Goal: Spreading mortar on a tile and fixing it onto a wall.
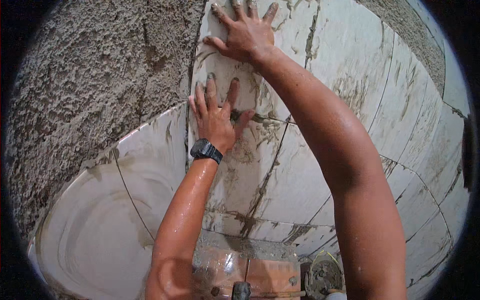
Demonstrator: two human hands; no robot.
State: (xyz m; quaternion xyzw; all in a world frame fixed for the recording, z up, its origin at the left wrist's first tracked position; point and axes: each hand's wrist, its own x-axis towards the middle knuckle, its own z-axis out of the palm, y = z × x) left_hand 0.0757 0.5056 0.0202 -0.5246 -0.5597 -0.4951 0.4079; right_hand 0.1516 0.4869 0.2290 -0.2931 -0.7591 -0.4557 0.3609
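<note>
Both my hands lie flat against a wall of pale tiles smeared with grey mortar. My right hand [247, 35] is the higher one, fingers spread and tips coated in mortar, pressing on an upper wall tile [287, 75] near its left edge. Lower down, my left hand [215, 120] rests with fingers apart across the joint between that tile and the lower wall tile [265, 165]. A black watch [206, 151] is strapped on my left wrist. Neither hand holds anything.
Rough grey render [105, 75] covers the wall at left, above tiles [110, 220] on the adjoining wall. At the bottom are a wet orange block-like surface [272, 272], a black-headed mallet-like tool [241, 291] and a bucket [324, 275] of grey mix.
</note>
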